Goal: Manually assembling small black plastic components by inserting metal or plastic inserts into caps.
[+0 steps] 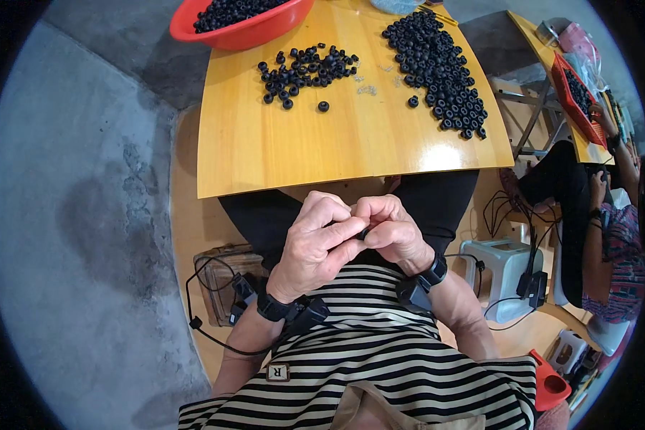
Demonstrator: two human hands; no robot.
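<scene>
Close in front of my striped shirt, my two hands meet just off the table's near edge. My left hand (pixel 314 245) is closed, thumb and fingers pinching at a small black part (pixel 364 234). From the other side my right hand (pixel 395 233) pinches the same part, its thumb and index finger bent around it. Fingers hide most of the part, so its exact shape does not show. On the table, a loose group of small black ring-shaped parts (pixel 304 72) lies at the left, and a denser pile of them (pixel 437 72) at the right. Tiny clear pieces (pixel 367 90) are scattered between.
A red basin (pixel 244 32) of black parts stands at the yellow table's (pixel 279 154) far left. To the right, another person (pixel 613 244) sits at a second table with a red basket (pixel 579 100). A pale stool (pixel 505 276) and black cables are beside me.
</scene>
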